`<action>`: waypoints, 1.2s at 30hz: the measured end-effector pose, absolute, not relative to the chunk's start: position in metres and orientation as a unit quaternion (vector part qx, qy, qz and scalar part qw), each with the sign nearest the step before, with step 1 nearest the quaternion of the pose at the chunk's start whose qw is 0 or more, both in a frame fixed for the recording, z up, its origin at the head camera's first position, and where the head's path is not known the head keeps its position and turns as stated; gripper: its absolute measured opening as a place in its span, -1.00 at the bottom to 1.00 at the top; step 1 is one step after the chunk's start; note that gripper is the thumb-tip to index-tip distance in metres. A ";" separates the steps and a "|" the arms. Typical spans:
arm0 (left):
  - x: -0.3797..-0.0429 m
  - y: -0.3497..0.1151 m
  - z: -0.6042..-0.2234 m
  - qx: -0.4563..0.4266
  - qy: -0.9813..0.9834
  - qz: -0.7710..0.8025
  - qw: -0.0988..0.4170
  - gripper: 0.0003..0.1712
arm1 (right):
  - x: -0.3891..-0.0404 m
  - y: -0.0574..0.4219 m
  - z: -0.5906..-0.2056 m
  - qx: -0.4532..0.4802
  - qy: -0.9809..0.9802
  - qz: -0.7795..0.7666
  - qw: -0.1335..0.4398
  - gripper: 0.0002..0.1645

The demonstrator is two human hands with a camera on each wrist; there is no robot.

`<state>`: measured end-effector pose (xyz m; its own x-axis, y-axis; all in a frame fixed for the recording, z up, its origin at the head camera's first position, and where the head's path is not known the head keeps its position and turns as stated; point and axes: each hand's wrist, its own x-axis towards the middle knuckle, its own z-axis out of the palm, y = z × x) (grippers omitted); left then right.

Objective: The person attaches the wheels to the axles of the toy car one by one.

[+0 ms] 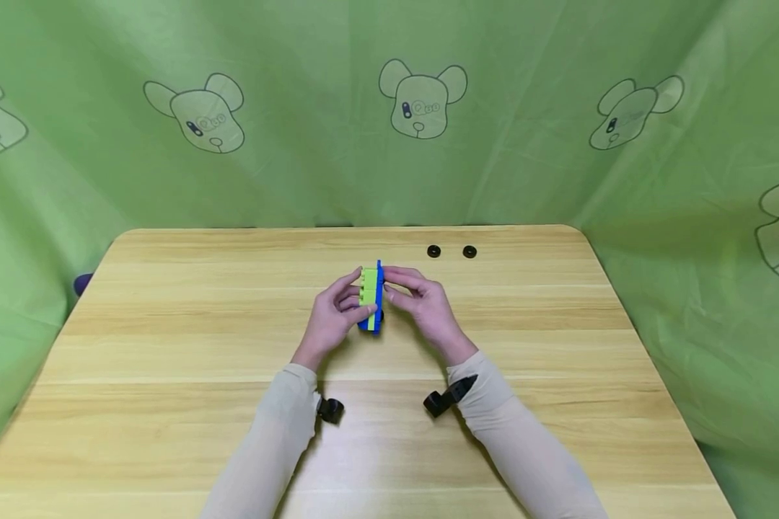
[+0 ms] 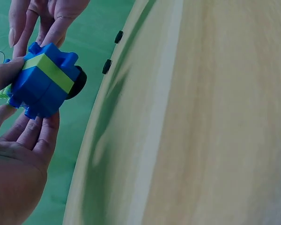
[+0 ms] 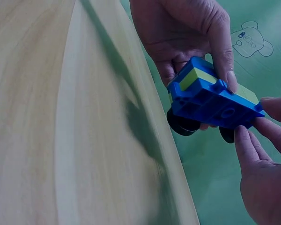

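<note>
A toy car (image 1: pixel 369 288) built of blue and lime-green blocks is held up over the table, tipped on its side. My left hand (image 1: pixel 329 317) grips its body, thumb on the near end and fingers behind. In the right wrist view the blue underside faces the camera, with one black wheel (image 3: pixel 183 125) at the near end and another dark wheel (image 3: pixel 228 135) at the far end. My right hand (image 1: pixel 431 306) pinches the car's far end with its fingertips, right beside that far wheel, which they partly hide.
Two loose black wheels, a left one (image 1: pixel 433 251) and a right one (image 1: pixel 470 251), lie near the back edge of the wooden table (image 1: pixel 526 331). A green curtain (image 1: pixel 324 166) with printed bear heads hangs behind and at the sides. Each sleeve carries a small black camera.
</note>
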<state>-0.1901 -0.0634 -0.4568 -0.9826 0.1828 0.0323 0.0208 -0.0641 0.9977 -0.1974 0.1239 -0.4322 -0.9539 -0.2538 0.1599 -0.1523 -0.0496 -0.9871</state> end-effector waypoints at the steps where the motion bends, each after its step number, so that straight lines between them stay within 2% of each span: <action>1: -0.188 -0.064 -0.452 0.074 0.683 0.724 0.058 -0.23 | -0.196 0.123 -0.429 -0.149 0.690 -0.707 0.036 -0.61; 15: -0.186 -0.066 -0.447 0.073 0.669 0.736 0.076 -0.26 | -0.196 0.124 -0.426 -0.151 0.706 -0.691 0.041 -0.63; 23: -0.190 -0.067 -0.453 0.064 0.673 0.732 0.078 -0.25 | -0.211 0.131 -0.449 -0.153 0.709 -0.687 0.039 -0.63; 28: -0.200 -0.069 -0.472 0.055 0.668 0.738 0.072 -0.22 | -0.219 0.142 -0.448 -0.146 0.735 -0.661 0.030 -0.61; 36: -0.200 -0.070 -0.476 0.044 0.662 0.745 0.064 -0.25 | -0.246 0.176 -0.441 -0.125 0.785 -0.606 0.004 -0.59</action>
<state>-0.2004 -0.0704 -0.4762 -0.9879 0.1543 -0.0185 -0.0365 -0.1147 0.9927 -0.2457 0.1762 -0.4408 -0.9686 -0.2010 0.1462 -0.1924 0.2335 -0.9531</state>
